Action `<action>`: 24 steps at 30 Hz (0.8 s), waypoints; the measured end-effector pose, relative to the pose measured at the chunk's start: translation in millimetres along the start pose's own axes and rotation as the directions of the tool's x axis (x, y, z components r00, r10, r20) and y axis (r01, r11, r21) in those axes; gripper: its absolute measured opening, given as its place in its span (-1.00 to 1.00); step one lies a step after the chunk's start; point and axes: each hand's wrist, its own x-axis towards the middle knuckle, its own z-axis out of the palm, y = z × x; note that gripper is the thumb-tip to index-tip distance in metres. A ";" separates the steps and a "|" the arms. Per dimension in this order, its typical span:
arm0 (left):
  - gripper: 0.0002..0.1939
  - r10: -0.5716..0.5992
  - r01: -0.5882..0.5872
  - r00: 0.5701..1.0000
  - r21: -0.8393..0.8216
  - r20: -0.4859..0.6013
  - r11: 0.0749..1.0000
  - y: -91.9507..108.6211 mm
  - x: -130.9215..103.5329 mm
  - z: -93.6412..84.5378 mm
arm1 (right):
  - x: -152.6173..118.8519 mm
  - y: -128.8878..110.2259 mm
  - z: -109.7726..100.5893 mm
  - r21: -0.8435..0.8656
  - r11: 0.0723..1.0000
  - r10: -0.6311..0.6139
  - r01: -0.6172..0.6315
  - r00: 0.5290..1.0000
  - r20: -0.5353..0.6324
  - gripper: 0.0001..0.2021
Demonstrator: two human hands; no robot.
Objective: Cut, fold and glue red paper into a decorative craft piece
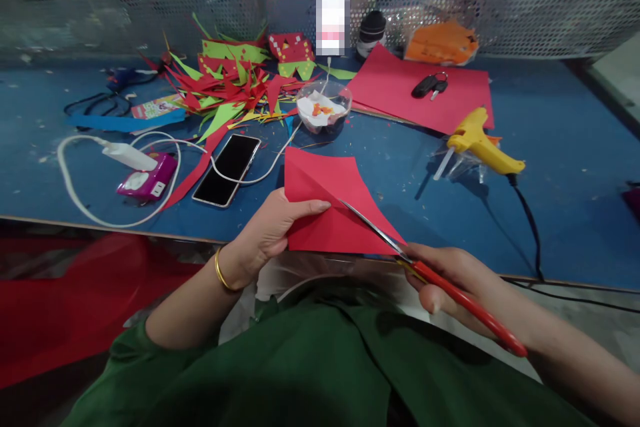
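Note:
Near the front edge of the blue table, my left hand [273,223] grips the left side of a red sheet of paper [320,180], thumb on top. My right hand [445,273] is closed round a pair of scissors [465,303] with red handles. One metal blade lies over the paper, pointing up and left, its tip close to my left thumb. The other blade is mostly hidden beneath the sheet. A slanting line runs across the paper from its upper left toward the blade tip.
A black-screened phone [227,170], a white cable and a purple adapter [147,177] lie left. Behind are paper scraps [240,90] and a clear bowl [324,107]. Red sheets [400,87] bearing keys [430,85] and a yellow glue gun [483,143] with a cord are right.

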 end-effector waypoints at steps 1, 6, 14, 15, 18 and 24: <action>-0.57 0.014 -0.014 1.000 0.005 -0.006 1.000 2.8 1.6 0.4 | 2.7 -1.2 -2.6 0.019 1.000 0.005 -0.006 1.000 0.018 -0.24; -0.60 0.086 -0.087 0.996 0.012 0.014 0.996 17.1 13.7 0.2 | 20.2 -5.1 -16.2 0.026 1.000 0.008 -0.009 1.000 0.024 -0.28; -0.61 0.120 -0.120 0.993 -0.042 -0.009 0.992 22.4 35.3 -5.3 | 52.3 2.8 -31.9 -0.065 0.998 -0.027 0.027 1.000 0.010 -0.31; -0.60 0.126 -0.126 0.992 -0.047 -0.012 0.991 22.4 37.0 -6.1 | 55.9 3.2 -32.9 -0.072 0.997 -0.021 0.022 1.000 0.011 -0.31; -0.57 0.140 -0.141 0.990 -0.058 -0.024 0.988 23.2 40.6 -8.6 | 64.6 4.1 -35.9 -0.072 0.997 -0.015 0.016 1.000 0.013 -0.34; -0.58 0.117 -0.120 0.992 -0.064 -0.048 0.991 27.4 43.1 -10.2 | 70.2 16.0 -44.5 -0.015 0.997 -0.070 0.072 0.991 0.112 -0.50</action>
